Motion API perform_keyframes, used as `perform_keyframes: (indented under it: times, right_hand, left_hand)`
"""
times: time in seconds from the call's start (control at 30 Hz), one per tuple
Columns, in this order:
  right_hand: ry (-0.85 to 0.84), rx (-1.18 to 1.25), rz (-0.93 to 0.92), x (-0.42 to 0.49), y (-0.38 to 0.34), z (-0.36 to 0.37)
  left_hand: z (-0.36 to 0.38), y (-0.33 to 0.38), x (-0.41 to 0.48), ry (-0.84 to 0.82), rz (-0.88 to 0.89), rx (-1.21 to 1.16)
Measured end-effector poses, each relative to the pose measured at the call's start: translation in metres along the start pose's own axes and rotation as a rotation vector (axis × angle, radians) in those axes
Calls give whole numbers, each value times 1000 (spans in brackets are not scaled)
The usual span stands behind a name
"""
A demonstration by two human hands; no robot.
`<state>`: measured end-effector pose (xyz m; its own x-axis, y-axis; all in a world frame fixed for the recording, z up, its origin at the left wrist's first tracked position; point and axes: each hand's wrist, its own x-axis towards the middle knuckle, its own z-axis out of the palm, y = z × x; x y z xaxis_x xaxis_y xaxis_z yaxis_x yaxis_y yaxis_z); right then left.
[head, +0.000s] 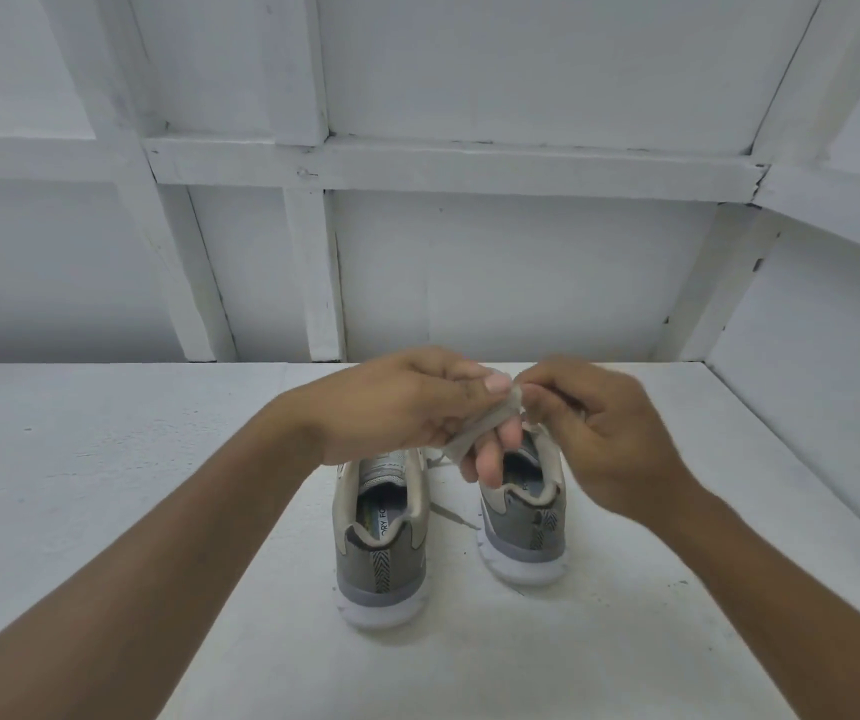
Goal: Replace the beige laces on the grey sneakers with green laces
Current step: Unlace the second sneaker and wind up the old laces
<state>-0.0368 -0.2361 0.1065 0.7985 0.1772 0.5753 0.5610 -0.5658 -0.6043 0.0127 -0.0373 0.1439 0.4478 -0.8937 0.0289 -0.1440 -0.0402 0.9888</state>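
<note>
Two grey sneakers stand side by side on the white table, heels toward me: the left sneaker (381, 543) and the right sneaker (524, 527). Above them my left hand (402, 407) holds a beige lace (480, 426) wound over its fingers. My right hand (594, 433) pinches the same lace near its upper end, just right of the left thumb. A loose stretch of beige lace (448, 514) lies on the table between the shoes. Both hands hide the front parts of the shoes. No green laces show.
The white table (158, 485) reaches back to a white panelled wall (469, 262). A white side wall (822, 407) borders the table on the right.
</note>
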Motion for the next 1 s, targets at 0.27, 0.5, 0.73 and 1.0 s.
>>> perform_keyframes:
  times: [0.27,0.5,0.73,1.0]
  right_hand:
    - [-285,-22,58,-12,-8,1]
    - [49,192,185,16,1,-22]
    - [-342,104,241,-29,2,31]
    - [-7,4,150,-1,-3,-17]
  left_hand:
    - [-18,-11,9,575,204,264]
    - [0,-21,2,71,-25,-57]
    - [2,-9,19,429,174,-377]
    - [8,-26,11,183,-62,191]
